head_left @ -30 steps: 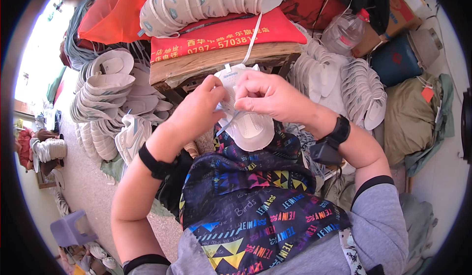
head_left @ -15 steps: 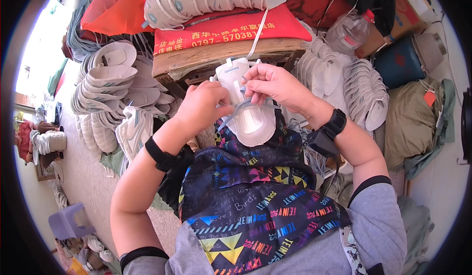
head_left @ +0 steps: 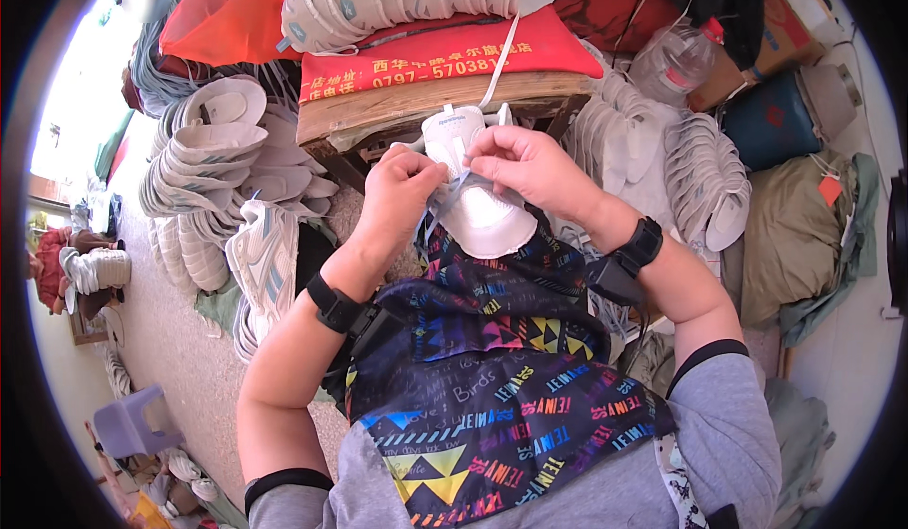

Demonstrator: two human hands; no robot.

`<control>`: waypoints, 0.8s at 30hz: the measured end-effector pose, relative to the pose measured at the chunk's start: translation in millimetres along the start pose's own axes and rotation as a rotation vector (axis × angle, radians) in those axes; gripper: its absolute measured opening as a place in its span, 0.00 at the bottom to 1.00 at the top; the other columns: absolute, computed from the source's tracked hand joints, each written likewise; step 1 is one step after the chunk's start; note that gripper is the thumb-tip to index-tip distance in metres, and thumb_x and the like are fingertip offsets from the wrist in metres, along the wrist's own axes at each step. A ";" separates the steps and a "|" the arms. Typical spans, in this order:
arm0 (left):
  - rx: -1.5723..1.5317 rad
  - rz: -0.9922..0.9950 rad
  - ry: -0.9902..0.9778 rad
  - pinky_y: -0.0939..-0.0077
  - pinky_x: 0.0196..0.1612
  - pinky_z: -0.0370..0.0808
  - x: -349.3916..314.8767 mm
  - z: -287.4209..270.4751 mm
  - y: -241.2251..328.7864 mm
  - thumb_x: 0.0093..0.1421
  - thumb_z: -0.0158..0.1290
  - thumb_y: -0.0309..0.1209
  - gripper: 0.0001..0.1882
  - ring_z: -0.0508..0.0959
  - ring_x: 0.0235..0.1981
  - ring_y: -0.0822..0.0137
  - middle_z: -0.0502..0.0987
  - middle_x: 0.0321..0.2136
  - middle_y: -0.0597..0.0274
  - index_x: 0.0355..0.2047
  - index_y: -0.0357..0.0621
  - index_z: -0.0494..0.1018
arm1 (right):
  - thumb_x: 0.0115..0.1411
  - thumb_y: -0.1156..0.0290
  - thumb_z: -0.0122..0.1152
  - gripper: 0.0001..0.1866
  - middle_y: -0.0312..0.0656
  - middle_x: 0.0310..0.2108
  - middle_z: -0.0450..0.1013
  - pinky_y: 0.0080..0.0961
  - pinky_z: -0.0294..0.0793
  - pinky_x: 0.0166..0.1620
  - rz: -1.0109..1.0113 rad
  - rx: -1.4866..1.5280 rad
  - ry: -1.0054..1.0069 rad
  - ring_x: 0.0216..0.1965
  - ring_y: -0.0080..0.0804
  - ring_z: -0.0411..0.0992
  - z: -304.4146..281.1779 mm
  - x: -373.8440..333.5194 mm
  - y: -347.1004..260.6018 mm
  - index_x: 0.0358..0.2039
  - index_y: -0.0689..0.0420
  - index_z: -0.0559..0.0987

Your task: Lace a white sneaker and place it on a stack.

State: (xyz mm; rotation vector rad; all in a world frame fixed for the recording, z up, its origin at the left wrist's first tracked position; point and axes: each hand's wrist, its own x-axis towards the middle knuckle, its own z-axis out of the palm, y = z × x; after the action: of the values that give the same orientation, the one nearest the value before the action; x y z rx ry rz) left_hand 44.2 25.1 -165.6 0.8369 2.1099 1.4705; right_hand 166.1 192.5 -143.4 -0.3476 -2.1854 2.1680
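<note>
A white shoe upper lies over my apron-covered lap, toe toward me and tongue up against the wooden bench. A blue-grey shoelace runs across its throat between my hands. My left hand is closed at the upper's left edge, thumb and fingers pinching the lace. On the other side my right hand is closed too, thumb and forefinger pinched on the lace near the tongue. The fingers cover most of the eyelets, so I cannot tell which holes the lace passes through.
A wooden bench with a red cloth bears a row of nested shoe uppers. Stacks of uppers stand left and right. Beyond are a clear plastic bottle, a blue container and a purple stool.
My left hand has turned and closed more tightly beside the upper. The upper's toe has tilted up and shifted away from me. My right hand stays near the tongue.
</note>
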 end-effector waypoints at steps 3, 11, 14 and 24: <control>-0.140 0.004 0.042 0.78 0.35 0.69 3.2 -0.5 7.8 0.56 0.58 0.32 0.11 0.70 0.26 0.73 0.71 0.26 0.69 0.26 0.34 0.79 | 0.62 0.73 0.58 0.06 0.30 0.30 0.72 0.13 0.67 0.35 -0.158 -0.142 -0.006 0.31 0.12 0.67 3.8 -0.7 1.4 0.39 0.59 0.77; -0.520 0.025 -0.101 0.83 0.35 0.62 -5.7 -4.8 70.4 0.65 0.53 0.32 0.08 0.65 0.31 0.82 0.69 0.24 0.74 0.31 0.41 0.76 | 0.62 0.72 0.59 0.05 0.31 0.30 0.73 0.17 0.69 0.36 -0.130 0.060 -0.070 0.32 0.15 0.69 9.5 -12.3 -33.3 0.36 0.59 0.77; -0.173 0.268 0.038 0.84 0.36 0.65 2.5 -5.5 53.0 0.65 0.52 0.29 0.07 0.67 0.31 0.83 0.70 0.24 0.75 0.33 0.40 0.76 | 0.65 0.70 0.57 0.06 0.31 0.31 0.73 0.13 0.69 0.35 -0.137 0.225 -0.048 0.30 0.14 0.68 1.3 -6.9 -38.2 0.40 0.58 0.76; -0.452 0.056 0.009 0.83 0.34 0.74 2.2 7.0 37.1 0.65 0.52 0.29 0.11 0.77 0.29 0.77 0.78 0.29 0.63 0.44 0.37 0.73 | 0.64 0.72 0.56 0.10 0.35 0.31 0.76 0.16 0.74 0.32 -0.035 0.095 0.121 0.29 0.17 0.73 21.3 11.9 -21.0 0.45 0.62 0.76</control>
State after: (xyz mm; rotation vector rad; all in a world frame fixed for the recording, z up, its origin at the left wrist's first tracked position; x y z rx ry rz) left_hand 55.7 40.7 -133.2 0.7167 1.6666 1.8822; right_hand 147.9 173.9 -124.5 -0.4201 -2.0033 2.1622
